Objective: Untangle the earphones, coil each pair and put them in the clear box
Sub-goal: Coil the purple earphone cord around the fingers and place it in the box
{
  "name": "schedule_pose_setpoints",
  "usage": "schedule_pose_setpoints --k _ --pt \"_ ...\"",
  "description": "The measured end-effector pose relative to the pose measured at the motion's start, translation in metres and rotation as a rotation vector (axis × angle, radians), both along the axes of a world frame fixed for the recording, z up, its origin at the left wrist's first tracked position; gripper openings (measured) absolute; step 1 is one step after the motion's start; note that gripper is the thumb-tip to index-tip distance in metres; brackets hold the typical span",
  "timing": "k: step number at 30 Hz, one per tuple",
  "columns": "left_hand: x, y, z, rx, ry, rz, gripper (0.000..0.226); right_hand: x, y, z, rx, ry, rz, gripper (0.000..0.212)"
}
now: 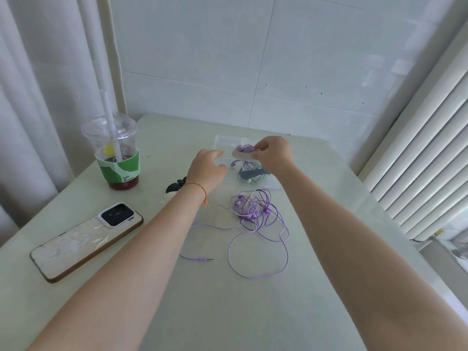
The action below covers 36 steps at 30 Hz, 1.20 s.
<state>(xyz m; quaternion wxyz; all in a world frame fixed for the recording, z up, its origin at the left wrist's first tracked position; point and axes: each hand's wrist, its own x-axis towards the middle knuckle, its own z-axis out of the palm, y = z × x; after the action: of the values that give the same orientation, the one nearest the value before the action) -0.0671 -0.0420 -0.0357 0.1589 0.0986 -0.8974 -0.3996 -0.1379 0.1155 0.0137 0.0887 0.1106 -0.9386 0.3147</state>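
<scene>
A pale table (177,312) fills the lower frame, against a white tiled wall. Near the centre a tangled heap of purple earphones (254,211) sprawls, its cable looping toward the bottom and the plug lying loose, with bare tabletop all round. Lower left lies a phone (86,239). Further up, the left hand (206,168) rests with curled fingers on the clear box (225,141), beside the right hand (272,154), which pinches a small coiled purple pair (244,149) above it. A drink cup (115,153) stands upper left.
</scene>
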Motion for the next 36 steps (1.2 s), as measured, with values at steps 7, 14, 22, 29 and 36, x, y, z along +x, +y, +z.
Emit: schedule_pose_setpoints --k 7,14,22,29,36 --pt "0.002 -0.003 0.000 -0.011 -0.053 -0.048 0.055 0.008 -0.016 -0.002 0.147 -0.182 0.141 0.031" --pt "0.012 0.002 0.006 -0.059 0.034 0.008 0.046 0.021 0.006 0.007 -0.044 0.021 0.047 0.027" --pt "0.032 0.031 -0.001 -0.078 -0.035 -0.134 0.016 0.048 0.030 -0.023 0.234 -0.115 0.012 0.017" --pt "0.038 0.041 -0.013 -0.162 -0.223 -0.281 0.013 0.048 0.047 -0.037 0.060 -0.181 0.013 0.010" --pt "0.039 0.030 -0.009 -0.245 -0.125 0.049 0.021 0.061 0.046 -0.029 -0.575 -0.199 0.095 0.004"
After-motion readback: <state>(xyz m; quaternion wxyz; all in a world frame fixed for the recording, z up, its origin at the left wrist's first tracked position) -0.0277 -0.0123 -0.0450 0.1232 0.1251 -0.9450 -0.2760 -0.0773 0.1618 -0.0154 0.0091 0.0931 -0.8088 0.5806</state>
